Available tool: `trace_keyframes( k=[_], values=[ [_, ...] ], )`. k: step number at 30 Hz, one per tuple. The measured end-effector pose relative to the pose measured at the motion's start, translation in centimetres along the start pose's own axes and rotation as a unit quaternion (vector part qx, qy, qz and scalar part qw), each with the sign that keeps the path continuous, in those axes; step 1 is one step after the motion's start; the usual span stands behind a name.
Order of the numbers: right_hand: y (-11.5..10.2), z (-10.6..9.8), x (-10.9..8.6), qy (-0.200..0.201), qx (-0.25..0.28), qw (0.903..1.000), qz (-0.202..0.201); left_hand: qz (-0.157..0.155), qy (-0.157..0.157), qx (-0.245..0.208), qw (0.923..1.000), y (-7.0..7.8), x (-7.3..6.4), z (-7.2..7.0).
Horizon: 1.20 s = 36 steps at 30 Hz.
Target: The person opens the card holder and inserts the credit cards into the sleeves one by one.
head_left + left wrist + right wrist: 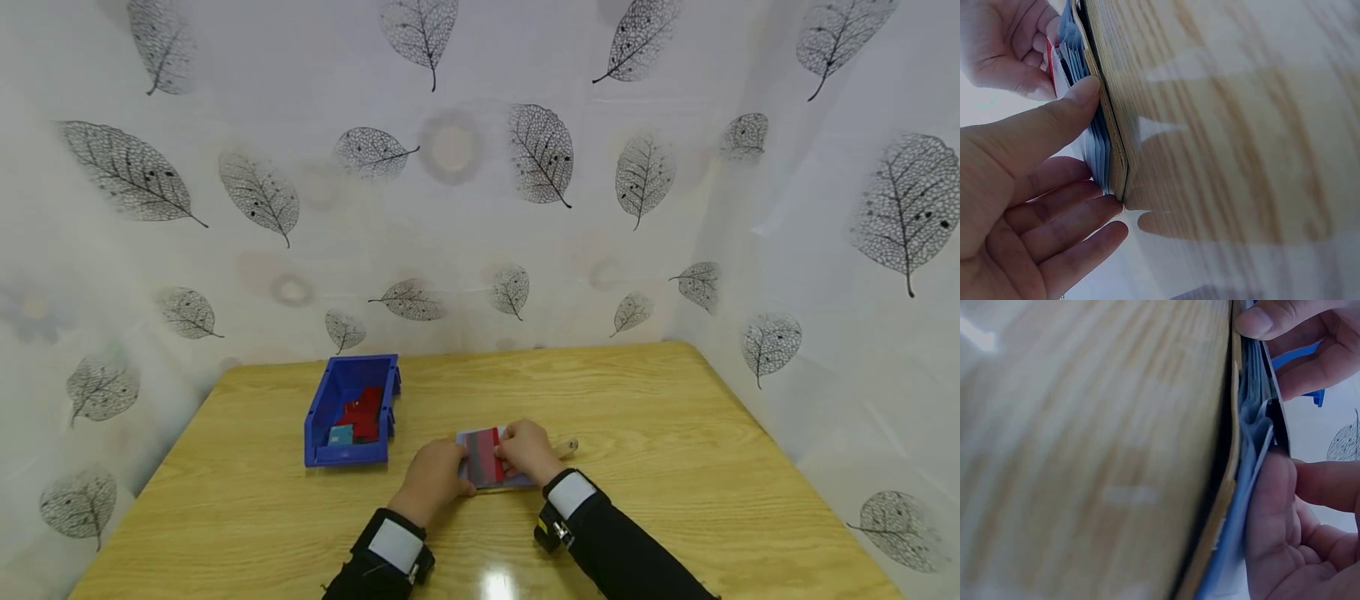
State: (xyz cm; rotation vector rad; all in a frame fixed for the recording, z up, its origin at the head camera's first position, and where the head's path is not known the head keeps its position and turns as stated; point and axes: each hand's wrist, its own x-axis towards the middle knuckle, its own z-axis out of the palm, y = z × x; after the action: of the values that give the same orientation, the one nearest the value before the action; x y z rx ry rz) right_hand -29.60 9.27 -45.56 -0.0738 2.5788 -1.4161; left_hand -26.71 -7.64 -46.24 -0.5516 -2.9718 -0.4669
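Here, on a wood-grained table (660, 467) before leaf-printed sheeting (465, 233), the left hand (432, 482), fingers bent, is gripping a plastic-sleeved card holder (1102, 147), the right hand (529, 451) pinching a red-and-grey card (482, 460).

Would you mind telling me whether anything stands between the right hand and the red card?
Nothing visible does: the right hand has its fingers at the right edge of the red card. The left hand holds the left side of the wallet, apart from that edge.
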Motion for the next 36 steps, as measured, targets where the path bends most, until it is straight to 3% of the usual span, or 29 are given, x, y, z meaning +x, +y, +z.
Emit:
trace_keyframes(
  k=[3, 6, 10, 15, 18, 24, 29, 36],
  values=[
    [-0.6, -0.1, -0.3, 0.008, -0.089, 0.9950, -0.043, 0.003, 0.003, -0.002, 1.0000, 0.0, 0.1, -0.1],
    [-0.9, 0.0, -0.5, 0.019, -0.172, 0.9820, -0.076, 0.003, 0.003, -0.006, 1.0000, 0.1, 0.0, -0.2],
    [-0.9, 0.3, -0.5, 0.022, -0.217, 0.9722, -0.084, 0.010, 0.009, -0.004, 0.9999, 0.1, 0.0, -0.2],
    [-0.8, 0.6, -0.5, 0.025, -0.230, 0.9677, -0.101, 0.026, 0.026, -0.002, 0.9993, 0.1, 0.0, 0.0],
    [-0.9, 0.5, -0.8, 0.019, -0.220, 0.9697, -0.104, 0.027, 0.029, -0.009, 0.9992, 0.1, 0.0, 0.0],
    [-1.1, 0.5, -1.1, 0.019, -0.229, 0.9688, -0.094, 0.019, 0.030, -0.022, 0.9991, 0.3, -0.1, -0.1],
    [-1.0, 0.4, -1.1, 0.028, -0.241, 0.9642, -0.108, 0.015, 0.031, -0.025, 0.9991, 0.4, -0.2, -0.2],
    [-1.1, 0.4, -1.3, 0.027, -0.223, 0.9690, -0.103, 0.000, 0.020, -0.030, 0.9994, 0.4, -0.1, -0.2]
  ],
)
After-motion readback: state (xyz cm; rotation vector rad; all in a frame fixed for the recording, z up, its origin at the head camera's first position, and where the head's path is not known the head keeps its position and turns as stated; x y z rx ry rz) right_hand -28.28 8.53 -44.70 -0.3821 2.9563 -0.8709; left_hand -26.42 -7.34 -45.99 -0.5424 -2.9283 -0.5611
